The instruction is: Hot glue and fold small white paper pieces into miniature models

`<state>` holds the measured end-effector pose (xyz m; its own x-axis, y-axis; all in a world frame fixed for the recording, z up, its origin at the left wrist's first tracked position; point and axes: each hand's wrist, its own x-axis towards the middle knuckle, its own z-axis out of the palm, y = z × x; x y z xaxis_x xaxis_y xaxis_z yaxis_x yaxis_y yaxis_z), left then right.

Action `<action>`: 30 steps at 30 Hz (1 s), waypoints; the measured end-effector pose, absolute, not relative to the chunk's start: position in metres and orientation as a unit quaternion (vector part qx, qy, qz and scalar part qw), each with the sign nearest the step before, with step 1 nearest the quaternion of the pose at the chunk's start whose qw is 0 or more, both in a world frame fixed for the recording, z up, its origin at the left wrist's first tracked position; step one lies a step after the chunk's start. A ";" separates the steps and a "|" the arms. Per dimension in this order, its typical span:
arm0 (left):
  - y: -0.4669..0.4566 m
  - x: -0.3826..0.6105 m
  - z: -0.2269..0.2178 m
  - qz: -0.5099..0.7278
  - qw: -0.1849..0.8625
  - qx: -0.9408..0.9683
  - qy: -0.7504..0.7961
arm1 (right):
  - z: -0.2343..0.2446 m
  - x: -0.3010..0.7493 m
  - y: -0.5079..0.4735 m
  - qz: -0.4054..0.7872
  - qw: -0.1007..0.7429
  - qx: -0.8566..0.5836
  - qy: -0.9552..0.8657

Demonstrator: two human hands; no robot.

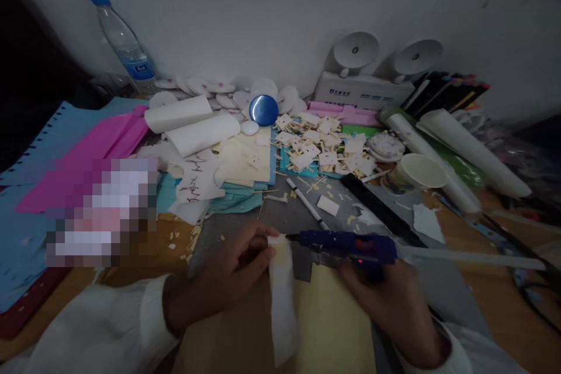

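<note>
My left hand [239, 269] pinches the top of a narrow white paper strip [283, 304], which hangs down toward me. My right hand [390, 301] is wrapped round the grip of a dark blue hot glue gun [346, 245] with a small red light lit. A clear glue stick [473, 258] sticks out of the gun's back end toward the right. The nozzle points left and lies close to the strip's top edge; I cannot tell whether they touch. Under the hands are sheets of yellowish paper [337, 327].
Many small white pieces with sticks [313, 146] are heaped at the middle back. A paper cup [421, 172], a black bar-shaped tool [381, 210] and a pen [307, 203] lie nearby. Paper rolls [204, 131], a blue lid [263, 110] and a water bottle [125, 47] stand along the wall.
</note>
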<state>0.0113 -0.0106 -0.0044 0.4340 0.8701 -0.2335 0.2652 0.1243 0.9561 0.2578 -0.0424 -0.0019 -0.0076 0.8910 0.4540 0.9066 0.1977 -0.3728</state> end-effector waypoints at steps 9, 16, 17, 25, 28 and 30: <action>-0.010 0.011 -0.006 0.261 0.586 0.610 0.465 | -0.001 0.258 -0.042 -0.030 0.295 -0.619 -0.728; -0.010 0.011 -0.006 0.261 0.585 0.606 0.473 | -0.003 0.260 -0.043 -0.025 0.289 -0.613 -0.735; -0.010 0.011 -0.006 0.262 0.584 0.606 0.472 | -0.002 0.260 -0.043 -0.025 0.293 -0.610 -0.736; -0.009 0.011 -0.007 0.258 0.576 0.619 0.468 | -0.001 0.261 -0.044 0.025 0.277 -0.629 -0.726; -0.009 0.011 -0.006 0.259 0.574 0.620 0.467 | 0.001 0.261 -0.044 0.044 0.281 -0.627 -0.726; -0.010 0.011 -0.005 0.261 0.572 0.622 0.467 | 0.003 0.261 -0.044 0.047 0.287 -0.617 -0.731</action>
<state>0.0110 -0.0098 -0.0055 0.4275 0.8793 -0.2101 0.2819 0.0911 0.9551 0.2606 -0.0438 0.0030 -0.0726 0.9292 0.3623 0.8756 0.2333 -0.4229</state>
